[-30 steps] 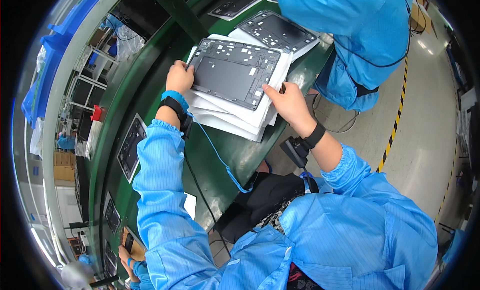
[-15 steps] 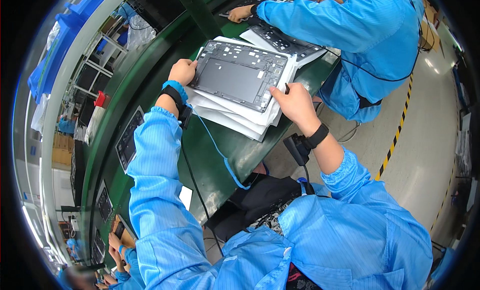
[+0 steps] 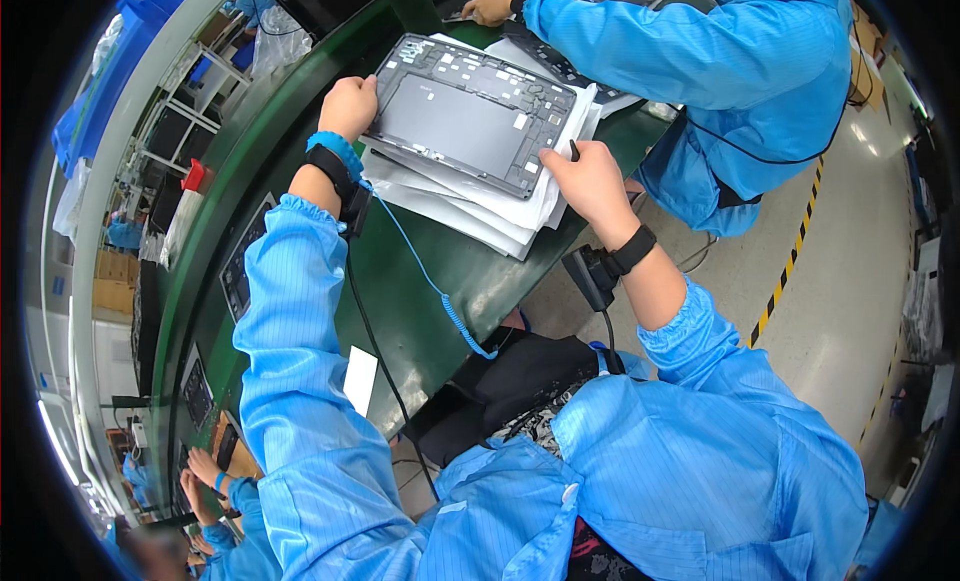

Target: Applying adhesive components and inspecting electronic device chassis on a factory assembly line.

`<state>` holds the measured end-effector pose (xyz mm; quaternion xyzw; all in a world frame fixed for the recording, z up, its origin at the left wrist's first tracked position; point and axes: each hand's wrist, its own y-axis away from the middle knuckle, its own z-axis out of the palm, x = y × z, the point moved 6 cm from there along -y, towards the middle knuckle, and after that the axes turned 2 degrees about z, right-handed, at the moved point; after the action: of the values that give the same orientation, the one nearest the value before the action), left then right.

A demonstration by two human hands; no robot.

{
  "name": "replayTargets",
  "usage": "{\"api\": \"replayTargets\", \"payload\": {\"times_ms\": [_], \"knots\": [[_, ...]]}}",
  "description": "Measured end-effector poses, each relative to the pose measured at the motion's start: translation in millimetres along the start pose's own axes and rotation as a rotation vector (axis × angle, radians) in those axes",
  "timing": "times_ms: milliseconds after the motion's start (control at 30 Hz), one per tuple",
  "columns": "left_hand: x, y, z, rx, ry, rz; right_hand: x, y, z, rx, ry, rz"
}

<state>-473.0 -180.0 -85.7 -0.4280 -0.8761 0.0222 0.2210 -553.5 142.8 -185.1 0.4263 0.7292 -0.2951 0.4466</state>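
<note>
A dark grey panel is gripped at its left edge by the left hand, fingers curled closed on it. The right hand is clamped on the panel's right corner. Beneath both hands the panel is stacked on white sheets, over a green table. A co-worker's blue sleeve is seen beyond the right hand.

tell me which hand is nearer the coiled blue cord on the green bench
Left. The coiled blue cord runs from the strap on that wrist, just below the left hand. The right hand is off to the cord's right, at the dark panel's edge.
</note>
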Motion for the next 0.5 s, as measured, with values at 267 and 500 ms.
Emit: {"api": "replayTargets", "payload": {"times_ms": [267,500], "knots": [[-40,12,27,-0.401,0.779,-0.337,-7,7,-2,0.039,-0.007,-0.008],[-33,77,-82,0.03,0.741,-0.15,-20,13,-9,-0.016,-0.169,-0.117]]}}
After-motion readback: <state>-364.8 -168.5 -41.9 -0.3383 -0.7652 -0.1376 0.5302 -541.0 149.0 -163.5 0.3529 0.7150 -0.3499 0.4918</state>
